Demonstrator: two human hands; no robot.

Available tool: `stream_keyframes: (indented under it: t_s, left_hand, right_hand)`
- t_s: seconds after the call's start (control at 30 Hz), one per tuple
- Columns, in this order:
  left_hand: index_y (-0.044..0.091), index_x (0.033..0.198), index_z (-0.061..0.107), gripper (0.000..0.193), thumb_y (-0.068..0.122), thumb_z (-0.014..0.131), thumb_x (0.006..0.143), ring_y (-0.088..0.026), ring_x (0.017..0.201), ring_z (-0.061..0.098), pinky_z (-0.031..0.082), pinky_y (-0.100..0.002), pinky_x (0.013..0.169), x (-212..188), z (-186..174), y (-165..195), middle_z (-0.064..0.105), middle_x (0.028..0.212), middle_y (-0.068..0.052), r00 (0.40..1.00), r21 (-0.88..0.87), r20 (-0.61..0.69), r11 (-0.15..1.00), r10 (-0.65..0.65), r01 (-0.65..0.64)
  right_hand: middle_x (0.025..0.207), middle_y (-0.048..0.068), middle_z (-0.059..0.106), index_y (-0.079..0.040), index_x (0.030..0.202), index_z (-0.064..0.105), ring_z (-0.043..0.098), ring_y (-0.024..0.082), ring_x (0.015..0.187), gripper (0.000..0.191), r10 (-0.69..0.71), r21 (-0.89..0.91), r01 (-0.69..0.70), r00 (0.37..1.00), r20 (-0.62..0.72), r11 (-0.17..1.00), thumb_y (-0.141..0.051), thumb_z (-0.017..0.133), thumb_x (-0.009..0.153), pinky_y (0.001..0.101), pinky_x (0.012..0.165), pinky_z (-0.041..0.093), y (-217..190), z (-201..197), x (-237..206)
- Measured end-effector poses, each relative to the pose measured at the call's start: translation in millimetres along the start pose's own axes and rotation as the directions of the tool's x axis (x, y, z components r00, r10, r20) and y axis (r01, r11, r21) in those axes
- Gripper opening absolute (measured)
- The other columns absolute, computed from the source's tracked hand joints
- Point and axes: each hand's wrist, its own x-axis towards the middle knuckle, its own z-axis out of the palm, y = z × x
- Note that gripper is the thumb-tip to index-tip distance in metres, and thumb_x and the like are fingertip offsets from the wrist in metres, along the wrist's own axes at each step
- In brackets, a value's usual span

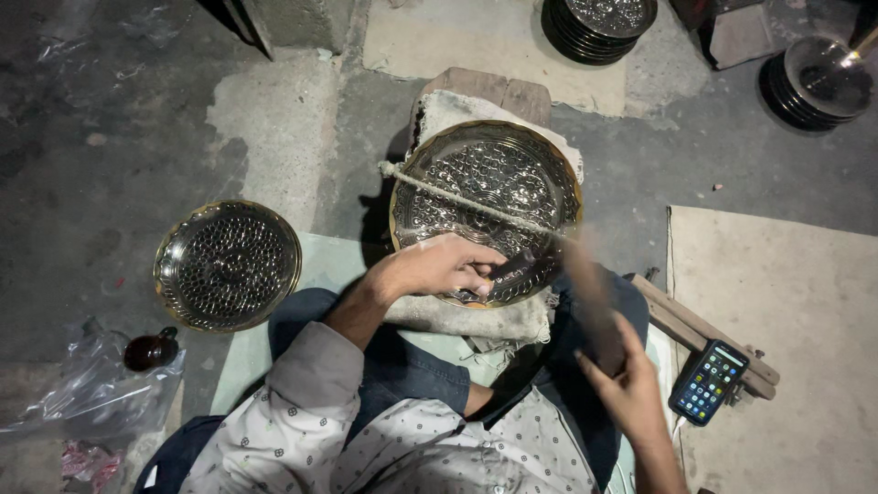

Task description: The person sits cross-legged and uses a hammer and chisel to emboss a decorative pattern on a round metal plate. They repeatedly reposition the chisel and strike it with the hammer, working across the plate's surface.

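Observation:
A round embossed metal plate (485,174) rests on a cloth-covered block in front of me, with a cord (439,190) stretched across it. My left hand (439,267) holds a dark punch (512,273) against the plate's near rim. My right hand (626,384) grips a wooden hammer handle (585,284), which is blurred with motion above the punch.
A second embossed bowl (228,265) lies on the floor to the left. A phone (708,382) lies on wooden sticks (695,325) at right. Stacked dark plates (599,27) and another stack (817,84) sit at the back. A small dark bottle (151,350) rests on plastic.

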Motion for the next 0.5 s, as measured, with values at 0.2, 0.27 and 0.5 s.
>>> stream_keyframes:
  t_s: [0.2, 0.27, 0.5]
  left_hand:
    - [0.013, 0.132, 0.068, 0.052, 0.019, 0.079, 0.082, -0.019, 0.088, 0.076, 0.058, -0.033, 0.079, -1.7, -0.9, -0.1, 0.078, 0.106, -0.01, 0.999, 0.013, -0.014, 0.999, 0.042, -0.042]
    - [0.013, 0.132, 0.067, 0.052, 0.021, 0.08, 0.082, -0.019, 0.088, 0.075, 0.058, -0.033, 0.077, -1.3, -1.1, 1.0, 0.078, 0.106, -0.01, 0.999, 0.018, -0.021, 0.999, 0.036, -0.036]
    - [0.013, 0.13, 0.069, 0.049, 0.021, 0.079, 0.082, -0.019, 0.082, 0.075, 0.057, -0.034, 0.073, -1.8, 3.0, 8.3, 0.079, 0.1, -0.009, 0.997, 0.027, -0.06, 0.999, 0.041, -0.039]
  right_hand:
    - [0.126, 0.025, 0.068, 0.004, 0.15, 0.04, 0.067, 0.028, 0.112, 0.085, -0.104, -0.234, 0.075, 0.988, -0.111, 0.969, -0.016, 0.085, 0.081, 0.0394, 0.094, 0.052, 3.3, -4.8, 1.4]
    - [0.123, 0.016, 0.071, -0.015, 0.157, 0.041, 0.07, 0.023, 0.1, 0.09, 0.116, -0.661, -0.111, 0.993, -0.036, 0.742, -0.017, 0.085, 0.078, 0.0367, 0.089, 0.055, 1.5, -10.4, 1.6]
    - [0.115, 0.017, 0.071, -0.007, 0.147, 0.049, 0.07, 0.024, 0.091, 0.075, 0.135, 0.037, -0.13, 0.968, -0.21, 0.991, -0.021, 0.083, 0.081, 0.0391, 0.077, 0.057, -13.5, -6.3, 2.1]
